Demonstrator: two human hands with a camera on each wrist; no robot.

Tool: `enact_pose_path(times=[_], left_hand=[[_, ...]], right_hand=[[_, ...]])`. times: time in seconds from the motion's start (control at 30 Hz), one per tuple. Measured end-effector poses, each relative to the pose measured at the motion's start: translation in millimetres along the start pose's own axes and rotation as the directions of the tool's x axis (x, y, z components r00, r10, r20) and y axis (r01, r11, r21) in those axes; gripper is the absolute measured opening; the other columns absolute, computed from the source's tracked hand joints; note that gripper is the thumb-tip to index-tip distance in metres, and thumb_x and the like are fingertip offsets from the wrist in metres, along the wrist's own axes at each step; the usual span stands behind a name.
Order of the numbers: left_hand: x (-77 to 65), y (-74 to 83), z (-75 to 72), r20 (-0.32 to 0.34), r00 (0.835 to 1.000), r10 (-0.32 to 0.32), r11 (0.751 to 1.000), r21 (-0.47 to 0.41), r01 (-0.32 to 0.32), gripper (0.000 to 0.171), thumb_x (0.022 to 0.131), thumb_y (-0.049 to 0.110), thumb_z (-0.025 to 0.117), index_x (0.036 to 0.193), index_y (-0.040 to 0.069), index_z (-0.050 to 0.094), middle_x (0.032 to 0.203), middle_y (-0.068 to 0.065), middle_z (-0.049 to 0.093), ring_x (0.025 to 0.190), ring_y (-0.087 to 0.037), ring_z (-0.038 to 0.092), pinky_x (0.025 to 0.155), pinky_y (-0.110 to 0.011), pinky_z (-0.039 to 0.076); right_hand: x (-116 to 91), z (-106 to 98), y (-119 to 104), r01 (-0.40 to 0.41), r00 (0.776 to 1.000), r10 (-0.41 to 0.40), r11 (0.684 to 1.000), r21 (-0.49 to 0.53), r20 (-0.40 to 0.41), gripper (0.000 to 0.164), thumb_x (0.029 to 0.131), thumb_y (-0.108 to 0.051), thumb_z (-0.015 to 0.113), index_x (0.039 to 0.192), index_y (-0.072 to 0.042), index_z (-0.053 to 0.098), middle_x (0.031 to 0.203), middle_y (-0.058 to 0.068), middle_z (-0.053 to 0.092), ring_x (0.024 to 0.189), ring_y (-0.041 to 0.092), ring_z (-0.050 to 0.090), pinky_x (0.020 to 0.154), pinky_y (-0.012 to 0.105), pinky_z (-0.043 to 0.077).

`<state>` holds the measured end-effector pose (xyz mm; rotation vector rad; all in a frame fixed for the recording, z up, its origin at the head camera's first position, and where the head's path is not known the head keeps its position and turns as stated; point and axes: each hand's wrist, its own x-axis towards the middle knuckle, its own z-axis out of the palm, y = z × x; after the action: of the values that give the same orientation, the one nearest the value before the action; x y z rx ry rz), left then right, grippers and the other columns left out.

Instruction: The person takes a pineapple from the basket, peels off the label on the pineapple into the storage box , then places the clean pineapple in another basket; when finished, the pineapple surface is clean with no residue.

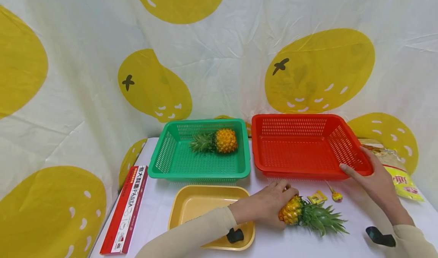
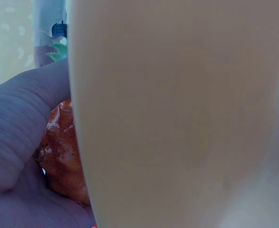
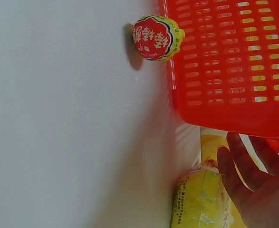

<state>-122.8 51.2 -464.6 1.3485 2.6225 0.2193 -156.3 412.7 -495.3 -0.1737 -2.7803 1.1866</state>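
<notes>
My left hand [image 1: 272, 204] grips the orange body of a small pineapple [image 1: 291, 211] above the white table, its green crown pointing right. In the left wrist view a pale surface covers most of the picture; the pineapple [image 2: 65, 156] shows beside the thumb. My right hand [image 1: 374, 178] holds the front right corner of a red plastic basket [image 1: 297, 172], thumb over the rim, fingers outside. The right wrist view shows those fingers [image 3: 246, 168] against the basket's side [image 3: 225, 109]; the thumb is hidden there. Another pineapple [image 1: 226, 141] lies in the green basket [image 1: 198, 174].
Below the left forearm sits a yellow tray [image 1: 212, 189]. A red pasta box [image 1: 124, 210] lies at the left. Near the pineapple's crown are a small yellow packet [image 1: 317, 197] and a wrapped lollipop [image 1: 336, 196]. A yellow snack bag [image 1: 403, 182] lies right of the red basket.
</notes>
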Motion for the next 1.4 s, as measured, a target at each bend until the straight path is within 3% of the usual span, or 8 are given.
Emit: enact_pose_path(times=[0.1, 0.2, 0.27, 0.6, 1.0, 1.4], left_hand=[[-0.3, -0.3, 0.8, -0.010, 1.000, 0.002, 1.000, 0.007, -0.002, 0.094, 0.078, 0.049, 0.092, 0.154, 0.026, 0.041, 0.142, 0.007, 0.041, 0.122, -0.005, 0.042, 0.107, -0.015, 0.030], [0.5, -0.3, 1.6, -0.019, 1.000, 0.001, 1.000, 0.007, -0.001, 0.095, 0.077, 0.051, 0.093, 0.154, 0.026, 0.042, 0.142, 0.007, 0.041, 0.124, -0.004, 0.042, 0.109, -0.015, 0.029], [1.2, -0.6, 1.9, -0.022, 1.000, -0.001, 1.000, 0.003, 0.001, 0.096, 0.076, 0.053, 0.093, 0.154, 0.026, 0.043, 0.141, 0.007, 0.042, 0.124, -0.003, 0.043, 0.109, -0.015, 0.029], [1.5, -2.2, 3.6, -0.013, 1.000, -0.004, 1.000, -0.024, 0.004, 0.095, 0.076, 0.054, 0.094, 0.152, 0.025, 0.043, 0.140, 0.007, 0.043, 0.122, -0.002, 0.044, 0.108, -0.015, 0.031], [1.5, -4.5, 2.8, -0.020, 1.000, -0.013, 1.000, -0.028, 0.012, 0.094, 0.077, 0.053, 0.093, 0.152, 0.025, 0.044, 0.140, 0.007, 0.045, 0.121, -0.002, 0.046, 0.111, -0.018, 0.030], [-4.6, -4.2, -12.9, -0.050, 0.999, 0.006, 0.996, -0.085, -0.010, 0.091, 0.074, 0.046, 0.097, 0.149, 0.024, 0.051, 0.134, 0.008, 0.049, 0.113, 0.001, 0.046, 0.098, -0.011, 0.034]], right_hand=[[2, 0, 1, -0.008, 1.000, 0.008, 1.000, 0.016, -0.003, 0.102, 0.099, -0.050, 0.070, 0.170, -0.009, 0.009, 0.160, 0.041, 0.022, 0.133, 0.065, 0.027, 0.070, 0.060, 0.059], [3, -1, 2, -0.013, 1.000, 0.014, 0.999, 0.037, -0.005, 0.103, 0.098, -0.049, 0.072, 0.170, -0.011, 0.008, 0.159, 0.041, 0.023, 0.132, 0.064, 0.026, 0.060, 0.032, 0.050], [3, -1, 2, -0.017, 1.000, 0.017, 0.999, 0.050, -0.001, 0.103, 0.098, -0.049, 0.072, 0.171, -0.013, 0.008, 0.160, 0.041, 0.022, 0.132, 0.064, 0.026, 0.060, 0.025, 0.044], [-1, 4, 6, -0.025, 1.000, 0.025, 0.993, 0.113, -0.003, 0.099, 0.100, -0.046, 0.071, 0.172, -0.026, 0.007, 0.163, 0.037, 0.020, 0.134, 0.063, 0.023, 0.059, 0.013, 0.043], [-1, 7, 6, -0.021, 1.000, 0.021, 0.992, 0.126, -0.004, 0.097, 0.100, -0.046, 0.072, 0.171, -0.034, 0.007, 0.165, 0.035, 0.020, 0.135, 0.061, 0.023, 0.060, 0.012, 0.043], [0, 7, 7, -0.006, 1.000, 0.007, 0.993, 0.114, -0.006, 0.095, 0.101, -0.045, 0.070, 0.172, -0.031, 0.008, 0.164, 0.035, 0.022, 0.135, 0.060, 0.025, 0.060, 0.011, 0.043]])
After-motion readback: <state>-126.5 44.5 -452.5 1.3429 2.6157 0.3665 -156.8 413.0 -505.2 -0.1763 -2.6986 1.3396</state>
